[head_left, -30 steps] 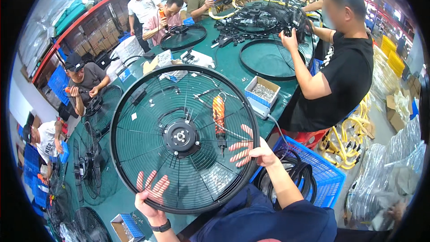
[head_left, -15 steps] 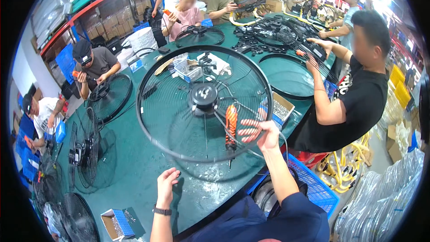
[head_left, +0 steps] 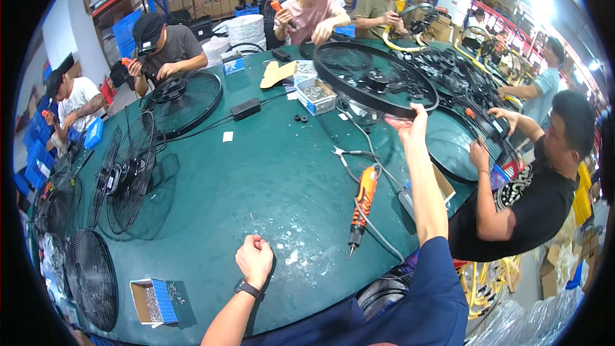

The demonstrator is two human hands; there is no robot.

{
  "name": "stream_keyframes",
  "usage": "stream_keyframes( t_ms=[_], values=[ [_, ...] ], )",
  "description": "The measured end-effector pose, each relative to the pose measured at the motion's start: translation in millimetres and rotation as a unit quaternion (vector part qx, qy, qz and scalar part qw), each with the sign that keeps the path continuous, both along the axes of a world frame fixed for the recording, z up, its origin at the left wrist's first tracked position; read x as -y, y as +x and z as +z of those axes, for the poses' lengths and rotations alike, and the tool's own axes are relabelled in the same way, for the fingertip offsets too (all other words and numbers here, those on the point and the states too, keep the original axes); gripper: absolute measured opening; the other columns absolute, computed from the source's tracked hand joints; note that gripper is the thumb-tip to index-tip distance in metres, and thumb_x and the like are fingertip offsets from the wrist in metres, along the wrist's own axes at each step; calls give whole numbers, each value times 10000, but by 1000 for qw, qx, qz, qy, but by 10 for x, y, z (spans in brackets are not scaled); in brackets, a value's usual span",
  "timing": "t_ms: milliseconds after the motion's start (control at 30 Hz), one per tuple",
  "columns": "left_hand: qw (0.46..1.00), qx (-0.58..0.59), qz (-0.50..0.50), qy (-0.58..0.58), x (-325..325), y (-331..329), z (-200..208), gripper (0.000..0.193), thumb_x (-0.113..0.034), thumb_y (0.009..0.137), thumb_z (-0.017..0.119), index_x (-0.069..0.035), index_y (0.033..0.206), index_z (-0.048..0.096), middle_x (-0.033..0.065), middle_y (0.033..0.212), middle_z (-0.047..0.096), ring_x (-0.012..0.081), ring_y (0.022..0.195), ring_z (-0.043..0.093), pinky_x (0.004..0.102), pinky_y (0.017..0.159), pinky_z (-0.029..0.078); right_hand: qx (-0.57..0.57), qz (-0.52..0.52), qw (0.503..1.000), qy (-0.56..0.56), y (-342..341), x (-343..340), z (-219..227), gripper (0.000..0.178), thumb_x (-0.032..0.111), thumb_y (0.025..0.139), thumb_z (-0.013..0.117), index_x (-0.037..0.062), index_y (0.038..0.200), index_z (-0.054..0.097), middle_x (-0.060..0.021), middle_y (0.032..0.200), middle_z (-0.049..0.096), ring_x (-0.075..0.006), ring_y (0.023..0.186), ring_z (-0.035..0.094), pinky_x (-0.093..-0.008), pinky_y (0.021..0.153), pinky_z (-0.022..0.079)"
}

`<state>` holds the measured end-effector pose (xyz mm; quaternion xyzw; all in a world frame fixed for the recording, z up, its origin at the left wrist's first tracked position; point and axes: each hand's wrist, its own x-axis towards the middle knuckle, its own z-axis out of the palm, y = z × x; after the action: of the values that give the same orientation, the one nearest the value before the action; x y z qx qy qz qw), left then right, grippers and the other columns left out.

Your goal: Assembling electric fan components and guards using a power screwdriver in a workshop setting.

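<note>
Two hands, R hand and L hand, over a green bench: one loaded, one apparently free. R hand, arm outstretched, is partly closed on the near rim of a black fan guard; L hand is loosely curled near the front edge, w/ nothing visible in it, tho' a small part inside the fingers can't be ruled out. Guard: tilted, toward the far side, between a parts box and a pile of black parts; support under its far rim, can't tell. Likely faults: (a) far rim dips or twists, b/c the hold is one-handed and most of the wt. lies beyond it; poss. result, box knocked, contents spilt. (b) Grey cable, looped near the R forearm, snags; a tug could drag the orange screwdriver, bit exposed, toward the edge
</note>
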<state>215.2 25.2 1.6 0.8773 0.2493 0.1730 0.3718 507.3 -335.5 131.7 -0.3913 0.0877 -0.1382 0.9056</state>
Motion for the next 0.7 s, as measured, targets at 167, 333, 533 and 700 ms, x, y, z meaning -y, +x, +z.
stream_keyframes(
  t_ms=[167,333,533,700],
  values=[
    [999,28,-9,18,5,-10,-33,98,-122,717,596,-34,757,614,96,574,592,282,542,595,388,554,471,-25,-104,993,-55,711,162,-62,398,206,699,623,-97,926,499,-250,827,608,-396,620,633,-529,529,560],
    [1000,16,-4,24,29,12,-24,86,-115,714,595,-34,742,604,90,550,578,273,518,585,381,534,463,-59,-178,978,-91,1261,442,-269,409,146,660,657,-142,904,499,-253,819,609,-379,585,629,-495,474,565],
    [1000,6,11,28,31,77,-42,66,-92,705,597,-32,733,597,83,535,568,260,489,572,367,512,455,-10,-12,998,-63,1612,903,-576,636,178,719,694,-98,1171,342,-263,960,579,-382,633,631,-525,582,570],
    [999,16,17,42,56,78,-8,51,-81,702,591,-34,722,590,80,525,565,255,476,568,362,504,453,-119,-173,951,-228,1754,1069,-647,983,421,780,688,-94,1363,87,-325,1234,445,-398,903,620,-504,675,543]
  ],
)
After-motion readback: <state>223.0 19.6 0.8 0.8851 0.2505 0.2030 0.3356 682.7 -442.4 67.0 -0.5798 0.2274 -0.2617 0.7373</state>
